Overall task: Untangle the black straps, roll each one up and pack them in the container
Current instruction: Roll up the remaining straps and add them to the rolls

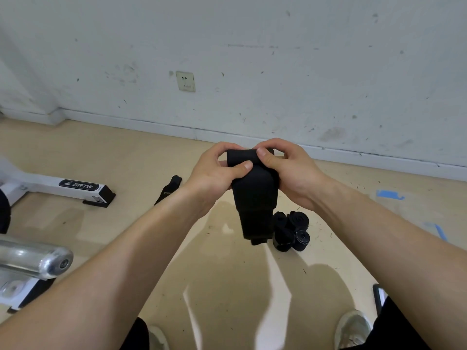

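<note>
A wide black strap (254, 198) hangs in the air in front of me, its top end curled into a small roll. My left hand (214, 170) pinches that roll with thumb on the front. My right hand (285, 165) grips the roll's right side with its thumb on top. The strap's loose tail hangs down below both hands. On the floor behind it lies a cluster of rolled black straps (290, 231). Another unrolled black strap (169, 188) lies on the floor to the left, partly hidden by my left forearm. No container is in view.
A white exercise machine base (75, 188) and a chrome bar (32, 258) stand at the left. A white wall with a socket (185, 81) runs across the back. Blue tape (389, 194) marks the floor at right. A phone (379, 298) lies near my right shoe (352, 327).
</note>
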`<state>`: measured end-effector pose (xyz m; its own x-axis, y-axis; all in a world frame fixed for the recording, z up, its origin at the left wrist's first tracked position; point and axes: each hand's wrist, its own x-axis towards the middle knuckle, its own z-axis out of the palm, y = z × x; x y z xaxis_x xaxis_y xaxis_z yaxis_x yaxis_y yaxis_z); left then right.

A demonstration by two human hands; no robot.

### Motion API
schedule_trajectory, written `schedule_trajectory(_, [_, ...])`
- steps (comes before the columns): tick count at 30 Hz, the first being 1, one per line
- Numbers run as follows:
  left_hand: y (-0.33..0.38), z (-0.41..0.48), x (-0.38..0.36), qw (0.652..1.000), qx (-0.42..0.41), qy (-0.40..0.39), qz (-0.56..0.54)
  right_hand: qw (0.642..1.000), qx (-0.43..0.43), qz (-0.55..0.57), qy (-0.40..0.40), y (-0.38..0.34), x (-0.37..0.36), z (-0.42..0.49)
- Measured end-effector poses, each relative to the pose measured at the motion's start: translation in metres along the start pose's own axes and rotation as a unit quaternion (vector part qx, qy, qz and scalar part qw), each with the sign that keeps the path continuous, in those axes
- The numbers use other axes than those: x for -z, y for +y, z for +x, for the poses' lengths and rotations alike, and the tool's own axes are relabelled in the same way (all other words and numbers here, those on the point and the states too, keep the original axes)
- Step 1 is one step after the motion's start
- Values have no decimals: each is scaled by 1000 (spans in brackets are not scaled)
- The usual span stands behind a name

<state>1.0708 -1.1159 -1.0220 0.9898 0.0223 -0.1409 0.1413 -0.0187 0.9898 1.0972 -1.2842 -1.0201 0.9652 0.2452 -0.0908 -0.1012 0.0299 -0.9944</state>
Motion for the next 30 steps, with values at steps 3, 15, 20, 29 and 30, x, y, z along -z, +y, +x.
schedule_trajectory(3, [-2,0,-2,1000,16,-6,-5,1000,4,0,13,0,0,0])
schedule_trajectory(15, [0,2,-5,999,36,4,-32,1000,5,0,4,2,1,-2])
schedule_trajectory(20, [0,3,-4,999,14,40,-35,998,-64,-14,-13,2,2,-3])
schedule_trajectory(29, [0,0,0,994,-66,60,61,1000,-22,-10,14,3,-5,0])
schedule_trajectory(30, [0,1,-1,994,-63,59,60,1000,-18,-10,21,4,-5,0])
